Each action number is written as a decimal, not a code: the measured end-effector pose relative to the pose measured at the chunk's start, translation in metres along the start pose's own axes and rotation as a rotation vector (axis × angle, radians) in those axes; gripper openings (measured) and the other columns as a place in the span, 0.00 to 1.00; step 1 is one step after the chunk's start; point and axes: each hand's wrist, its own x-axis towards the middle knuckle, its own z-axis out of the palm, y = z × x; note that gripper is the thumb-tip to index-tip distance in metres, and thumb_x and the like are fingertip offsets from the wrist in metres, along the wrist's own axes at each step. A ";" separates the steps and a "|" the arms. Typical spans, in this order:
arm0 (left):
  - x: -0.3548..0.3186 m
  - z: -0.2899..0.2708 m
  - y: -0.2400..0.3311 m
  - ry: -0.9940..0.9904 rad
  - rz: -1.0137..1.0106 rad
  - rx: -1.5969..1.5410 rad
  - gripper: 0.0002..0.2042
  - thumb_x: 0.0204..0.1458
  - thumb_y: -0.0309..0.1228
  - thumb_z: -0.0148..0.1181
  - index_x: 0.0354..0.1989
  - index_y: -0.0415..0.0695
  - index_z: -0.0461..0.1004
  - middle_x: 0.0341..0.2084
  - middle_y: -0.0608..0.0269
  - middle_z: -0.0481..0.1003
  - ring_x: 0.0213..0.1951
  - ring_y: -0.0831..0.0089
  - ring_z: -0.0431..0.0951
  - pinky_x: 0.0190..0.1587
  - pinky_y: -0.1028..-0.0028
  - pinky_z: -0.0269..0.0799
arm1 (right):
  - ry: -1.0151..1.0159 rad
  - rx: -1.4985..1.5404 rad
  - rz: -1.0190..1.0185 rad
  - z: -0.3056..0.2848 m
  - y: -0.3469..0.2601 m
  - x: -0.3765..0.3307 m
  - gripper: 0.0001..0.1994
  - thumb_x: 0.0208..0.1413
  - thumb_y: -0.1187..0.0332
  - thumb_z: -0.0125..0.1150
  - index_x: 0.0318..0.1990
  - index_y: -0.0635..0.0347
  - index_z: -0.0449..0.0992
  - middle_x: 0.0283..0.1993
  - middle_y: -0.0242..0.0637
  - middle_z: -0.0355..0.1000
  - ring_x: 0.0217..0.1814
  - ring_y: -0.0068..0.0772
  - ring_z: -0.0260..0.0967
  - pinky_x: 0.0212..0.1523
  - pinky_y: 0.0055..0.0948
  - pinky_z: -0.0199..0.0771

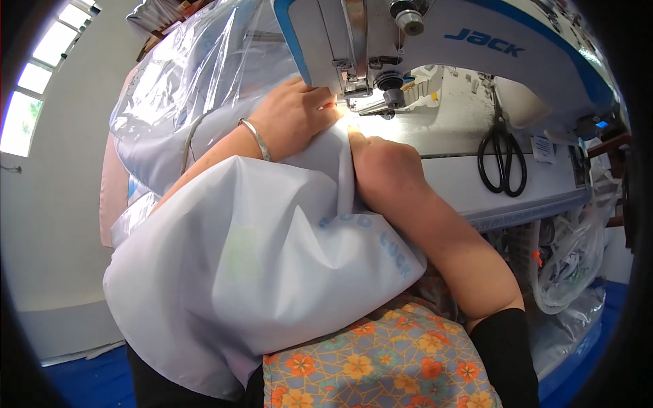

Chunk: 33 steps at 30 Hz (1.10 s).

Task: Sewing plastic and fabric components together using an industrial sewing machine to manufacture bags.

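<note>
At twelve, our right hand (384, 163) grips white cloth (197, 265); our left hand's (296, 121) grip we cannot tell. Blue lettering (484, 43) marks the cloth and, at one, the sewing machine (442, 20).

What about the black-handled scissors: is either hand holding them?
No, the scissors lie on the worktop, apart from the left hand and right hand at the pale fabric.

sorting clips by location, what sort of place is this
Probably a sewing workspace: pale cloth reaches up to a sewing machine, and black scissors lie on the worktable.
</note>
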 end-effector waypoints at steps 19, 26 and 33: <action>0.016 0.002 0.046 -0.187 -0.302 0.107 0.05 0.50 0.28 0.55 0.32 0.46 0.76 0.34 0.64 0.77 0.41 0.64 0.78 0.43 0.66 0.77 | 0.216 0.266 -0.088 0.011 0.013 0.000 0.07 0.52 0.70 0.53 0.37 0.60 0.72 0.29 0.44 0.75 0.32 0.48 0.76 0.32 0.44 0.76; 0.014 -0.004 0.032 -0.196 -0.208 0.033 0.05 0.49 0.30 0.56 0.32 0.46 0.76 0.32 0.65 0.77 0.38 0.64 0.78 0.38 0.65 0.77 | 0.121 0.127 -0.137 0.003 0.015 0.002 0.11 0.53 0.71 0.51 0.42 0.61 0.75 0.30 0.46 0.75 0.32 0.50 0.76 0.32 0.44 0.75; 0.024 -0.009 0.042 -0.401 -0.308 0.029 0.06 0.54 0.31 0.52 0.32 0.47 0.76 0.29 0.58 0.76 0.36 0.57 0.78 0.38 0.62 0.75 | 0.151 0.041 -0.102 0.000 0.021 -0.015 0.15 0.52 0.71 0.52 0.47 0.59 0.74 0.30 0.45 0.75 0.32 0.49 0.76 0.33 0.45 0.75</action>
